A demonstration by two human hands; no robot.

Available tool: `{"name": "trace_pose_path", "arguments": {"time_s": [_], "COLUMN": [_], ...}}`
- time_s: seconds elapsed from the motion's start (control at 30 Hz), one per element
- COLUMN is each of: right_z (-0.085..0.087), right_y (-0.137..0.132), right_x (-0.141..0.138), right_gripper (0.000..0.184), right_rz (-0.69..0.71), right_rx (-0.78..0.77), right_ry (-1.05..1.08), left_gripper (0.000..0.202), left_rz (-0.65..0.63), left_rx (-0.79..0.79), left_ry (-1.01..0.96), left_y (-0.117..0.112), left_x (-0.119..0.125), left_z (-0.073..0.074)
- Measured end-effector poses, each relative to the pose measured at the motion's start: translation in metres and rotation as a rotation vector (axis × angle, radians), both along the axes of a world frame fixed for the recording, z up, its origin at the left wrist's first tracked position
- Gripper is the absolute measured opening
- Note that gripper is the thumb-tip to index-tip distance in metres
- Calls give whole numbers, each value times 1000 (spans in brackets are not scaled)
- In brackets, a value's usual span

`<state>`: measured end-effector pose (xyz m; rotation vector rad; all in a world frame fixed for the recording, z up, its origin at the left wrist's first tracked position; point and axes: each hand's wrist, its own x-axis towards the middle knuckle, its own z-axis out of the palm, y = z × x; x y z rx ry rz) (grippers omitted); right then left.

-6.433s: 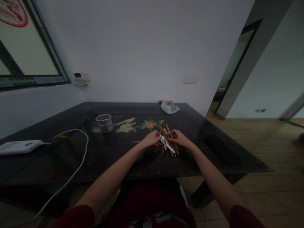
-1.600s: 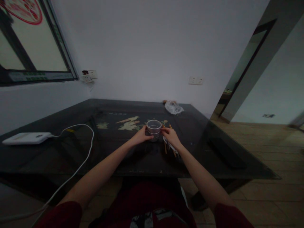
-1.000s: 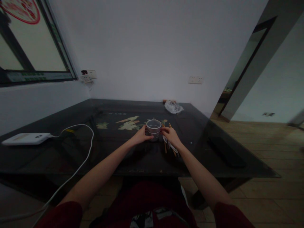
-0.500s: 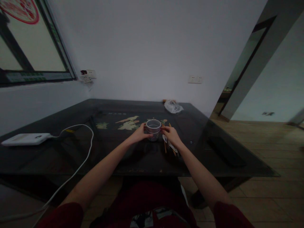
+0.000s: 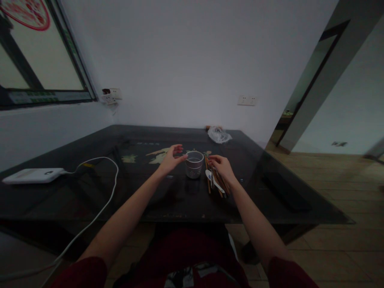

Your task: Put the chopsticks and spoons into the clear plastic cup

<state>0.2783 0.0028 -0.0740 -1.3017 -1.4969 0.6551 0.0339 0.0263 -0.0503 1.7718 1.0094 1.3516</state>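
Cup [image 5: 193,169] stood upright. Left hand [image 5: 171,161] hung loose, thumb beside it; right hand [image 5: 222,166] was at chopsticks [image 5: 209,185], spoon [image 5: 216,185], grip unclear. Risk judged: thumb knock tipping cup.

Worn on the head, with a wide angle. Looks forward and down from above the maroon shirt [image 5: 180,252], across the glossy black tabletop [image 5: 183,205] to the white wall [image 5: 180,72]. Sits near, behind and above left hand [image 5: 171,159] and right hand [image 5: 222,167], catching window [image 5: 54,60] upper left and doorway [image 5: 302,86] upper right.
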Motion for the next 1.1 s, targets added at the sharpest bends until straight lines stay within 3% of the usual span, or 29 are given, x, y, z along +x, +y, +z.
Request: {"name": "trace_pose_path", "arguments": {"time_s": [0.17,0.27,0.33,0.5,0.57,0.7,0.8,1.1], "right_z": [12,15,17,20,16,2,-4,-8], "right_y": [0,4,7,23,30,35,32,22], "right_x": [18,29,36,51,56,64,67,59], "right_gripper": [28,26,24,15,13,16,27,43], "right_rz": [-103,-119,-122,-135,-148,-164,-164,-97], "right_rx": [20,11,1,-18,-72,-214,-234,-308], "right_ry": [-4,-72,-154,-413,-443,-455,-469,-543], "left_gripper": [29,25,25,26,24,25,24,31], "left_rz": [148,101,-29,-498,-584,-474,-404,-462], "left_rx": [276,441,528,675,744,754,706,627], "left_ry": [12,181,322,685,737,734,709,692], "left_y": [-20,-40,-54,-76,-79,-79,-79,-77], "left_x": [-1,7,17,57,76,103,108,106], "left_z": [12,14,14,12,9,-7,-21,-35]}}
